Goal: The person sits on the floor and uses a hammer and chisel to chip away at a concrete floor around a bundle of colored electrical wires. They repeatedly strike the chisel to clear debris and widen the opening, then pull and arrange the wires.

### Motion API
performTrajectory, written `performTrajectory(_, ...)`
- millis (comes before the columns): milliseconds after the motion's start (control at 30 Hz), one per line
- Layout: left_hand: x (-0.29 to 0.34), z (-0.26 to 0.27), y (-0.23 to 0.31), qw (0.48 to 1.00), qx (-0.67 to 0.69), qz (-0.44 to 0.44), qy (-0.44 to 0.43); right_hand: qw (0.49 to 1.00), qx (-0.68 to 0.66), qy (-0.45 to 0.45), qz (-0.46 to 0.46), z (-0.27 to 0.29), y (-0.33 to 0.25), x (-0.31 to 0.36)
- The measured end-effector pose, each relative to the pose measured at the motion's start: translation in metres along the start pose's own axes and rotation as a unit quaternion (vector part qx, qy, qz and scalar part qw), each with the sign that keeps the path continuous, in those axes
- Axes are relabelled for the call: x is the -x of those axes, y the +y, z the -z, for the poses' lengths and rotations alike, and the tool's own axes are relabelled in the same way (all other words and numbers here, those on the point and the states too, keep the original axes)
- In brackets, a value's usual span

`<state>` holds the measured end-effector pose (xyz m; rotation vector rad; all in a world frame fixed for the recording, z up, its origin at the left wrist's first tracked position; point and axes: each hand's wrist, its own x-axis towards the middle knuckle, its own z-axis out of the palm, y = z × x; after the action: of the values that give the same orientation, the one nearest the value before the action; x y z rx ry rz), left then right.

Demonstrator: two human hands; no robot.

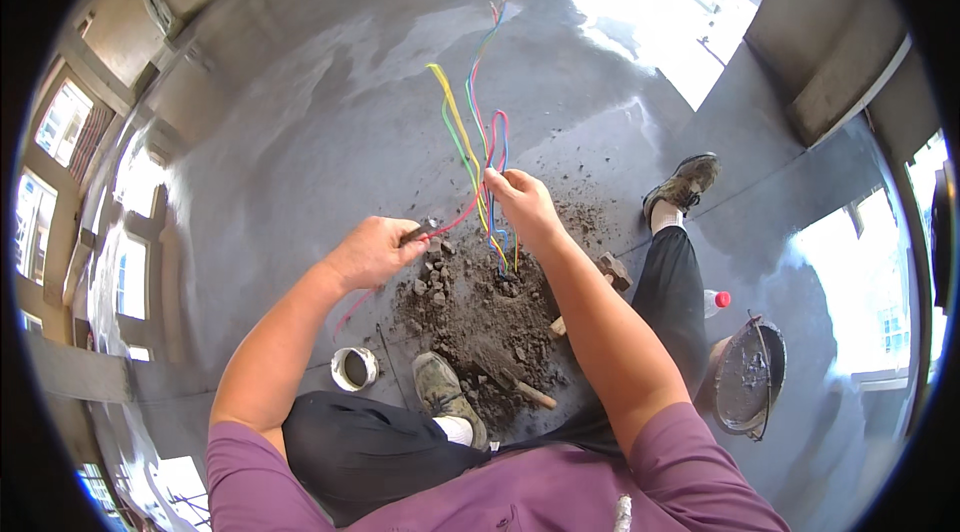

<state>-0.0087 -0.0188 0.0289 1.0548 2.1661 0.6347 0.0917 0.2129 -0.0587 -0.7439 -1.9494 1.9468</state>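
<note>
While the left hand (372, 248) is closed around a small dark tool (424, 230), the thumb and fingers of the right hand (524, 206) are pinched together on the red wire (463, 218). That wire runs between the two hands, and a loose pink-red length hangs below the left one. Whether the tool bites the wire or only lies against it, I cannot tell; nor can I tell how many other strands the right hand holds.

Just beyond the right hand rise the yellow wire (457, 119), the green wire (449, 127) and the blue wire (506, 144); the bundle comes out of the dirt (470, 327) below and between the hands. A white tub (356, 369) sits nearer the body than the left hand, and a bucket (748, 372) stands well to the right of the right hand.

The step in hand looks like drawing out and working one strand apart from the rest. The next move seems to call for a steady right-hand pinch, the red strand kept clear of its neighbours, and the tool placed squarely on it.
</note>
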Motion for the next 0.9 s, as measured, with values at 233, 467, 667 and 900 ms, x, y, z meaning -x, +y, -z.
performTrajectory(233, -0.007, -0.028, -0.027, 0.994, 0.083, -0.077, -0.010, 0.986, -0.149, 0.030, -0.065, 0.007, -0.031, 0.033)
performTrajectory(467, -0.012, -0.021, 0.020, 0.993, 0.081, -0.078, 0.043, 0.951, -0.282, 0.010, -0.129, 0.020, -0.084, 0.042)
performTrajectory(667, -0.001, -0.008, 0.034, 0.980, 0.111, -0.153, 0.055, 0.908, -0.384, 0.075, -0.149, 0.004, -0.094, 0.036)
performTrajectory(900, 0.015, 0.003, 0.022, 0.970, 0.159, -0.176, 0.058, 0.848, -0.500, 0.120, -0.128, -0.015, -0.159, 0.035)
